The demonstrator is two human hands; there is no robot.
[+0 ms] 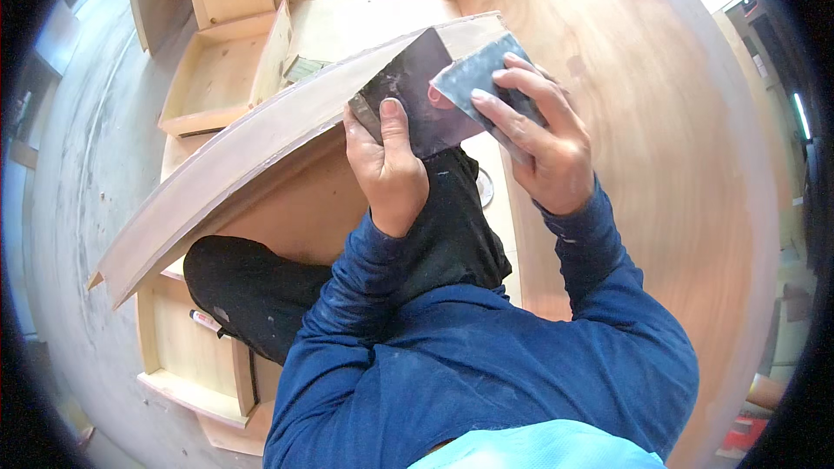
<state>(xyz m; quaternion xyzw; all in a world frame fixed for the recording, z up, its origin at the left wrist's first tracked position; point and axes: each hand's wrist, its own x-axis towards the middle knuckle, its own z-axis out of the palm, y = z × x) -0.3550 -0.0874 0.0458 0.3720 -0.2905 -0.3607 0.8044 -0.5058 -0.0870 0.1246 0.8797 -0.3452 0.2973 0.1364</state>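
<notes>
2 flat blades meet face to face just above the near edge of the long board (261,143). Dark scraper blade (417,91) is in the left hand (387,169): thumb flat on its face, fingers wrapped behind, clamped tight, probably so it holds steady as a backing surface. Grey scraper blade (473,78) overlaps its right edge, pinched in the right hand (543,143), fingers spread across the top, which looks like a grip for dragging one blade over the other. A pinkish smear sits where the 2 overlap.

The board runs diagonally from under the blades down to the left, its narrow edge turned up, with the same pinkish tint along it. A dark trouser knee (252,287) sits below the board. Left of the board's lower end: open plywood drawer boxes (217,78) and a marker (206,322). Right of the board: large plywood panel (678,165).
</notes>
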